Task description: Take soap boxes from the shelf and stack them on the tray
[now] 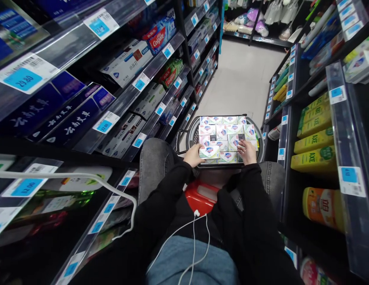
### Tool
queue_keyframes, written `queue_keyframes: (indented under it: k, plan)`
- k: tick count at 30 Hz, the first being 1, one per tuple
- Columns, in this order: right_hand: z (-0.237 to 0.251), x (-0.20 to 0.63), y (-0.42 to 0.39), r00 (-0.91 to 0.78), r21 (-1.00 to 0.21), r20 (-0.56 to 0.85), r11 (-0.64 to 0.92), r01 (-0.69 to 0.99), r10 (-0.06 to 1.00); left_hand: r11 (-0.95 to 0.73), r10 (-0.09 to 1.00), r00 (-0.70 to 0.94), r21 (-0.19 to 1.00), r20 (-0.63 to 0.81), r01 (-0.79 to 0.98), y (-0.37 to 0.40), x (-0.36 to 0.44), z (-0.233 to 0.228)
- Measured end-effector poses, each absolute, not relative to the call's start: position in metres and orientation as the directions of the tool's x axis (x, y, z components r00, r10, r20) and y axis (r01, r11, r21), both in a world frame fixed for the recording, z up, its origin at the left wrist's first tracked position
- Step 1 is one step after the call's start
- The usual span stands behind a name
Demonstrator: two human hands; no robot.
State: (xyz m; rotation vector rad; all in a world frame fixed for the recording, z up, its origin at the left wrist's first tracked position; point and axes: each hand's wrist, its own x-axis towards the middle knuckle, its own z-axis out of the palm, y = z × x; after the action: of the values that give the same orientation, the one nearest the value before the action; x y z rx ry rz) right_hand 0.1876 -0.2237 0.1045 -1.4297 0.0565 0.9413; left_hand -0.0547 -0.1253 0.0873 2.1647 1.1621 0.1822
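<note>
A grey-and-black shopping basket stands on the floor between my knees, filled with rows of small white soap boxes with green and blue print. My left hand grips the left end of one soap box at the near left of the stack, thumb on top. Over the near right boxes, my right hand has its fingers bent and slightly apart, touching the pile beside an upright box. Nothing shows clearly in that hand. Lower layers of boxes are mostly hidden.
Toothpaste shelves line the left, close to my knee. On the right, shelves hold yellow AXE boxes and an orange-labelled tub. A red object lies between my legs. White cables hang before me. Pale floor stretches ahead.
</note>
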Motion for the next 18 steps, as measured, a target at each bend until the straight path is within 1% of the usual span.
queue_keyframes:
  k: [4,9,14,18]
  plan:
    - [0.106,0.187,-0.225,0.635,-0.814,-0.547,-0.168,-0.556,0.546,-0.409,0.774,0.588,0.525,-0.233,0.746,-0.139,-0.051,0.087]
    - [0.107,0.188,-0.227,0.631,-0.815,-0.544,-0.170,-0.553,0.554,-0.378,0.796,0.544,0.482,-0.266,0.790,-0.145,-0.050,0.091]
    - [0.108,0.188,-0.228,0.623,-0.805,-0.560,-0.181,-0.565,0.547,-0.320,0.846,0.481,0.503,-0.230,0.803,-0.138,-0.052,0.097]
    - [0.108,0.188,-0.229,0.621,-0.801,-0.565,-0.182,-0.570,0.543,-0.220,0.922,0.355,0.541,-0.158,0.812,-0.122,-0.061,0.101]
